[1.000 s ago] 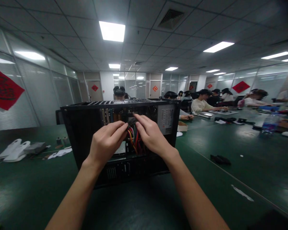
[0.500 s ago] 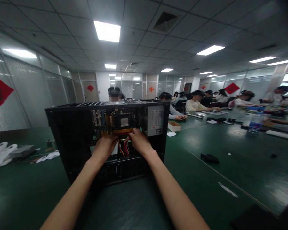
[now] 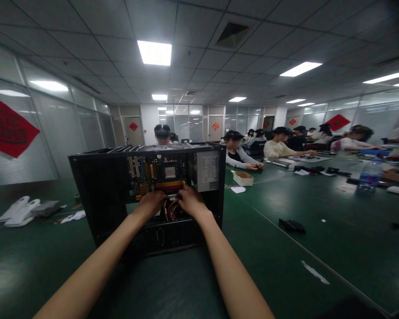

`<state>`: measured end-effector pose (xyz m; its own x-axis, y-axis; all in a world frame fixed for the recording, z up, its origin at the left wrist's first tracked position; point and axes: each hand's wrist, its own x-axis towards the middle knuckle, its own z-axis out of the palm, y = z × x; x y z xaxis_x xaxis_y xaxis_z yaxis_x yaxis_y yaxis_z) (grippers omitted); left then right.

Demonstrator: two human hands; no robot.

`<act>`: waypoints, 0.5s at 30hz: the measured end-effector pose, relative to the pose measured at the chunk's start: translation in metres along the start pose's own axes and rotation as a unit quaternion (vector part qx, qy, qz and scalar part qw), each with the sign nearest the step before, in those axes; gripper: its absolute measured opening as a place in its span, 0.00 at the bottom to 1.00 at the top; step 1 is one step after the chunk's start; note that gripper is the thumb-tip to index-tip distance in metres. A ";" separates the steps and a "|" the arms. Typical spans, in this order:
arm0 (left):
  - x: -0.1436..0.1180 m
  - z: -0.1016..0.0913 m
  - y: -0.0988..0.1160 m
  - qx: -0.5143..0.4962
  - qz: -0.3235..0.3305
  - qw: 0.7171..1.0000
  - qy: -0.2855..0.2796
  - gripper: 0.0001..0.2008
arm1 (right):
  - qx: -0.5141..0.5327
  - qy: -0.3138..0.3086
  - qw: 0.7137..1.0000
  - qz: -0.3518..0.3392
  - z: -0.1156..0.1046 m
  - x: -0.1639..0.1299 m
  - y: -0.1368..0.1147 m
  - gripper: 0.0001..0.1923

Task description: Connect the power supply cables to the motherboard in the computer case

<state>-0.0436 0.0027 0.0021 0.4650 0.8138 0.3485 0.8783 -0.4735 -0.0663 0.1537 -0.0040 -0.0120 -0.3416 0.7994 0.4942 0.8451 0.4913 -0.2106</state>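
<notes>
An open black computer case stands in front of me, its inside facing me. My left hand and my right hand both reach in at the lower edge of the motherboard. Fingers of both are closed, pinching near the two ends of a thin, narrow strip too small to identify. It lies just below the orange and yellow memory slots. Red, orange and black cables hang between the hands. The power supply sits at the case's upper right.
On the green table are white plastic bags at left, and a small open box, a black item and a water bottle at right. Several people sit around the table; one is just beyond the box.
Both hands have moved down slightly from the memory slots, and the thin strip now shows between them. The cables bend in a rounder loop. My view has turned a little left.
</notes>
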 end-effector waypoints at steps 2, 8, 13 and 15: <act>0.001 0.002 -0.002 0.011 -0.008 1.000 -0.004 0.16 | 0.003 -0.003 1.000 -0.001 0.000 0.000 0.000 0.09; 0.000 0.000 -0.004 0.037 0.016 0.999 -0.007 0.16 | -0.004 -0.003 1.000 -0.005 -0.005 -0.002 -0.002 0.09; 0.001 0.000 -0.003 0.040 0.006 0.999 -0.004 0.15 | 0.000 -0.002 1.000 -0.007 -0.006 -0.003 -0.003 0.08; 0.002 0.002 -0.003 0.036 -0.004 0.999 0.007 0.15 | 0.004 0.001 1.000 -0.005 -0.005 -0.003 -0.002 0.08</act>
<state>-0.0448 0.0064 0.0013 0.4562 0.8131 0.3615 0.8882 -0.4408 -0.1294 0.1549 -0.0090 -0.0085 -0.3499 0.7933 0.4982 0.8382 0.5026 -0.2117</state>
